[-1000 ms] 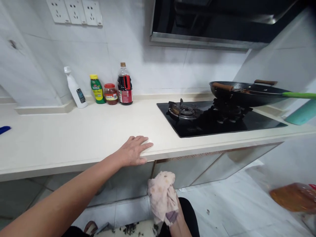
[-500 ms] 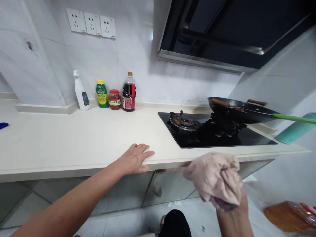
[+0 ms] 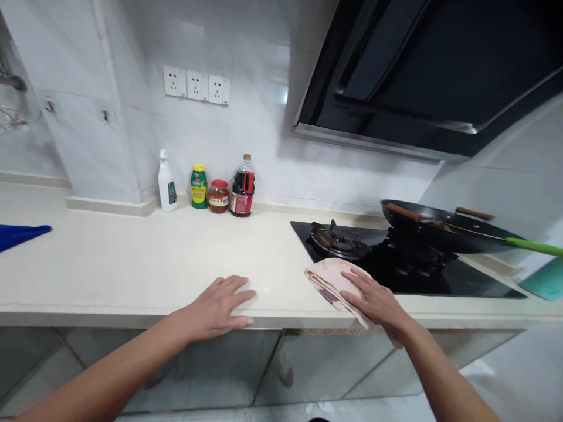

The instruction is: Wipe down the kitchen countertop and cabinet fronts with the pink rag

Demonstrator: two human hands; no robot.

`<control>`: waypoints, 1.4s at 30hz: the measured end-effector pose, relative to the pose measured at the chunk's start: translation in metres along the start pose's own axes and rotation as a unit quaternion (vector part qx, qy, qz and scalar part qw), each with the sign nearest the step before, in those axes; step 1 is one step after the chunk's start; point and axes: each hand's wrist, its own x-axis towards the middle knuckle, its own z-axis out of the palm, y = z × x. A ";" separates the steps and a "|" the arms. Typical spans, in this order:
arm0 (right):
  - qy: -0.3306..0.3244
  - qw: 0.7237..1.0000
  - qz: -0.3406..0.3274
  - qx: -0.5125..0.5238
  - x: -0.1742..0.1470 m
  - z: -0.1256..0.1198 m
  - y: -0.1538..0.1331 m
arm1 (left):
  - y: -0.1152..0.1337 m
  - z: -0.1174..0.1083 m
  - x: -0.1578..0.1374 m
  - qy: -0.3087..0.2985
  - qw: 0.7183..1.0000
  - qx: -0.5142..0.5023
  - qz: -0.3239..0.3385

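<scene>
My left hand (image 3: 220,308) rests at the front edge of the white counter (image 3: 123,264), its fingers spread and nothing in them. A pale pink folded cloth (image 3: 328,278) lies at the front left corner of the black gas stove, partly over the counter edge. My right hand (image 3: 373,296) is on top of this cloth, gripping it, with the fingers pressed on its right part. One side of the cloth shows layered folds and a dark purple patch.
Along the wall stand a white spray bottle (image 3: 167,184), a green and yellow bottle (image 3: 199,190), a red-lidded jar (image 3: 218,199) and a dark sauce bottle (image 3: 243,193). A wok (image 3: 444,231) sits on the stove (image 3: 475,281) under the range hood (image 3: 417,70). Blue cloth (image 3: 21,235) lies far left.
My right hand has brought the cloth from in front of the counter up and left onto its surface by the stove. The cloth was bunched and now lies flatter. The view has shifted.
</scene>
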 end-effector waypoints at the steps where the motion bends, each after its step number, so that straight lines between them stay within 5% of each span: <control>1: -0.020 1.000 0.006 0.002 0.007 0.000 0.003 | -0.013 -0.005 -0.015 0.013 1.000 0.006 -0.024; 7: -0.006 0.998 0.061 0.001 0.054 0.004 -0.037 | -0.079 -0.021 -0.085 0.071 0.981 0.056 -0.174; 14: -0.061 0.992 0.104 0.032 0.099 -0.002 -0.129 | -0.069 -0.016 -0.084 0.102 0.975 0.077 -0.184; 19: -0.096 0.992 -0.024 0.080 0.103 -0.006 -0.234 | -0.072 -0.016 -0.087 0.162 0.962 0.046 -0.216; 23: -0.115 0.964 -0.195 0.136 0.058 -0.017 -0.319 | -0.083 -0.014 -0.087 0.186 0.941 0.002 -0.282; 27: -0.103 0.915 -0.350 0.172 0.006 -0.034 -0.358 | -0.094 -0.014 -0.085 0.180 0.926 -0.026 -0.330; 30: -0.072 0.918 -0.351 0.172 -0.011 -0.040 -0.342 | -0.093 -0.018 -0.085 0.147 0.934 -0.011 -0.326; 33: -0.044 0.941 -0.289 0.172 -0.015 -0.035 -0.294 | -0.084 -0.024 -0.085 0.117 0.935 0.006 -0.335; 38: 0.059 0.981 -0.119 0.142 -0.027 -0.014 -0.169 | -0.075 -0.030 -0.083 0.088 0.937 0.004 -0.338; 42: 0.128 0.983 -0.011 0.131 -0.042 0.004 -0.065 | -0.079 -0.028 -0.080 0.086 0.935 0.017 -0.342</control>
